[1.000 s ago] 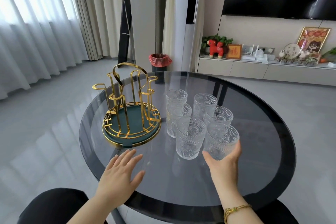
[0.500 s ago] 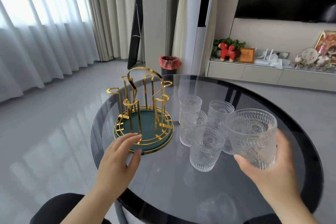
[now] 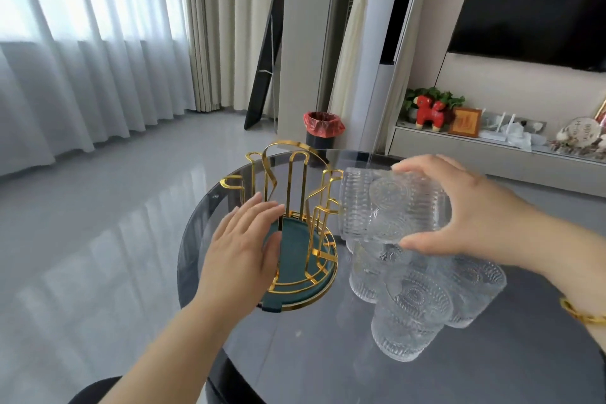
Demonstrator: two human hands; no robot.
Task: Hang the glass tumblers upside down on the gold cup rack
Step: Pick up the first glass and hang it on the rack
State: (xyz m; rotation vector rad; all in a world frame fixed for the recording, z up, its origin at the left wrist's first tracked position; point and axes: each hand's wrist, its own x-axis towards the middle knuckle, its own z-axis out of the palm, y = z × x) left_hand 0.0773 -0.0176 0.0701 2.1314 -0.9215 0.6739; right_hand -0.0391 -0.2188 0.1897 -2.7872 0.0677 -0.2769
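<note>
Since earlier, right hand [image 3: 472, 210] is grasping a tipped tumbler [image 3: 393, 207] beside the empty gold rack [image 3: 295, 223]; left hand [image 3: 242, 256], fingers released, is touching its near-left rim.

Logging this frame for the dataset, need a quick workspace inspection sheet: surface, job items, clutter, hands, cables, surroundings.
Surface: round dark glass table, glossy.
Job's things: gold cup rack with green tray, no glasses hung; held tumbler tipped sideways beside the rack; other glass tumblers upright on the table.
Clutter: nothing seen.
Hands: left hand on the rack's base; right hand holds the tumbler.
Cables: nothing seen.
Surroundings: curtains, red-lined bin, TV shelf ornaments.
</note>
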